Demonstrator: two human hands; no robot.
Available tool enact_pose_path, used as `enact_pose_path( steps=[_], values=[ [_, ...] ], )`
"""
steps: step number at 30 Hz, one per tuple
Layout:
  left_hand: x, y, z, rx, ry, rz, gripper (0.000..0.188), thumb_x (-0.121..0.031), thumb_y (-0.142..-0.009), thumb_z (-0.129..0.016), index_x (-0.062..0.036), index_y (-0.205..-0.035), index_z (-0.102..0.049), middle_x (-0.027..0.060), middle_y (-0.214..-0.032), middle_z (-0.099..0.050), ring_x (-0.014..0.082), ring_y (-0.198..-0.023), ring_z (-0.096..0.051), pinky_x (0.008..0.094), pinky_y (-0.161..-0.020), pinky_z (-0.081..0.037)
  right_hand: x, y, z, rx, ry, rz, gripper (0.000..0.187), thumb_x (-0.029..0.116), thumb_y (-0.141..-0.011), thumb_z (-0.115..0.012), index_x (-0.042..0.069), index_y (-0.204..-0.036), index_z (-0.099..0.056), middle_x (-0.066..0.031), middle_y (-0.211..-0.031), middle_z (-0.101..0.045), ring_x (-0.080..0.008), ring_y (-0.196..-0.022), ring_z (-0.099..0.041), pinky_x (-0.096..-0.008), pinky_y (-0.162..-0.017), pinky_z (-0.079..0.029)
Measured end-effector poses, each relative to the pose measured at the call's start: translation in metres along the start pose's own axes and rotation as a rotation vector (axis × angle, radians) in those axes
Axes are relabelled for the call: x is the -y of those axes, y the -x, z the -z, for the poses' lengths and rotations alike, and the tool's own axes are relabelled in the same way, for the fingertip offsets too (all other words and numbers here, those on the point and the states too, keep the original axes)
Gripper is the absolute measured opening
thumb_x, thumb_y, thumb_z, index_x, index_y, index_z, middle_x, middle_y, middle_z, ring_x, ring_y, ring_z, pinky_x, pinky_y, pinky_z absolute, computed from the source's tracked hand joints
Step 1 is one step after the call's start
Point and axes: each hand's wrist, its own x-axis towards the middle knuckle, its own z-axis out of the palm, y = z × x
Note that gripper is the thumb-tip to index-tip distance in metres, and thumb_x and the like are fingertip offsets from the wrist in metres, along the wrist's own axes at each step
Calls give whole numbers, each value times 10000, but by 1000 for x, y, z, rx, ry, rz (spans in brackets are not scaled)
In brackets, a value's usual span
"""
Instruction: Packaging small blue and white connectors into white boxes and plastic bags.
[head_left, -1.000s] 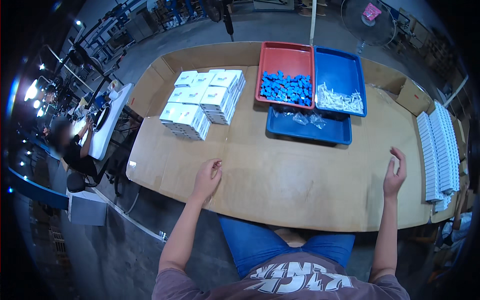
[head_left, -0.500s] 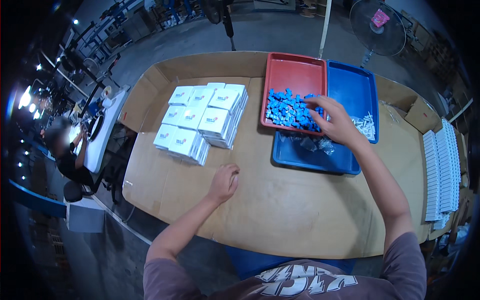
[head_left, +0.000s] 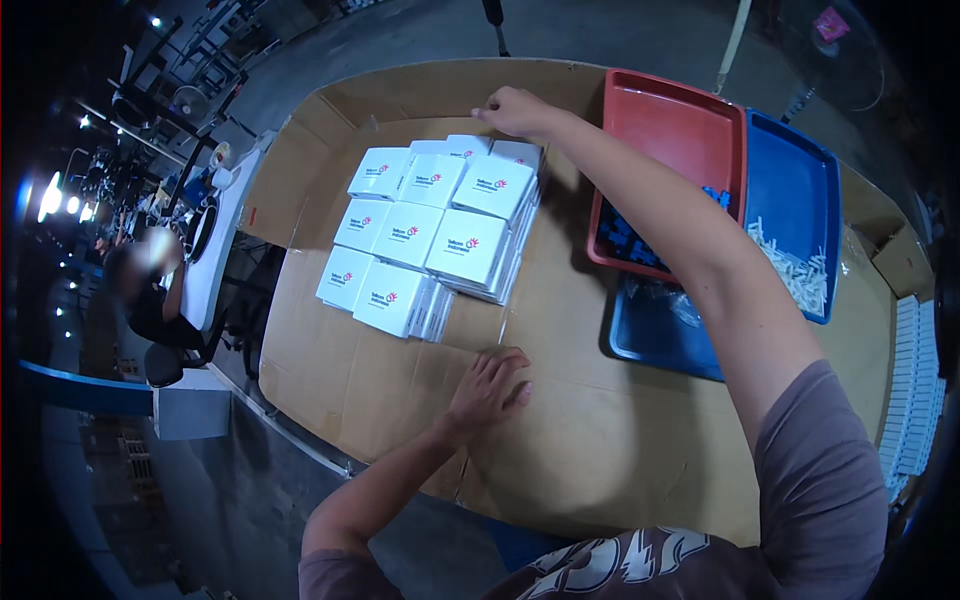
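Observation:
My right hand (head_left: 515, 108) reaches far across the cardboard-covered table (head_left: 600, 440) to the back edge of a block of white boxes (head_left: 440, 240). Its fingers curl down by the farthest box, and I cannot see whether they hold anything. My right forearm crosses over a red tray (head_left: 670, 110) and hides part of the small blue parts (head_left: 630, 240) in it. My left hand (head_left: 490, 385) lies flat on the cardboard just in front of the boxes, fingers spread, holding nothing.
A blue tray (head_left: 790, 190) with small white parts (head_left: 800, 270) sits right of the red one, and another blue tray (head_left: 660, 340) lies in front. Rows of white pieces (head_left: 910, 400) line the right edge. Another person (head_left: 150, 290) sits at a bench far left.
My right hand left the red tray and swung left to the far side of the white boxes. My left hand stayed flat on the table.

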Motion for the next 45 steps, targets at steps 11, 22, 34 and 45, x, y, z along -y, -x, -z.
enact_pose_path(
  steps=[11,22,34,45],
  values=[
    [-1,3,2,5,-6,52,368,-199,-874,-728,-56,-1190,-607,118,-1234,-612,318,-1166,-588,444,-1019,-461,-23,-28,-33,374,146,-168,885,696,-806,-735,-92,-1209,-719,-266,-1200,-710,-371,-1114,-704,-432,-946,-549],
    [-8,-6,-2,-65,-1,-2,379,-211,-833,-754,-47,-1137,-598,135,-1162,-629,342,-1094,-597,455,-970,-468,13,3,11,-416,-439,123,427,189,-785,-899,-5,-1100,-686,-147,-1008,-738,-237,-947,-708,-358,-854,-547],
    [-24,-2,-6,-181,-110,-113,291,-184,-821,-753,-41,-1036,-618,139,-1037,-659,354,-989,-633,448,-885,-501,92,285,105,-519,-860,335,286,-6,-890,-770,15,-1139,-632,-64,-1052,-718,-135,-1005,-670,-311,-902,-540],
    [-22,8,-14,-383,-261,-55,275,-186,-830,-748,-50,-1040,-633,133,-998,-663,327,-941,-641,438,-835,-512,65,504,34,-683,-1217,-49,292,57,-957,-706,34,-1232,-608,-56,-1176,-684,-130,-1102,-627,-291,-987,-470]
  ],
)
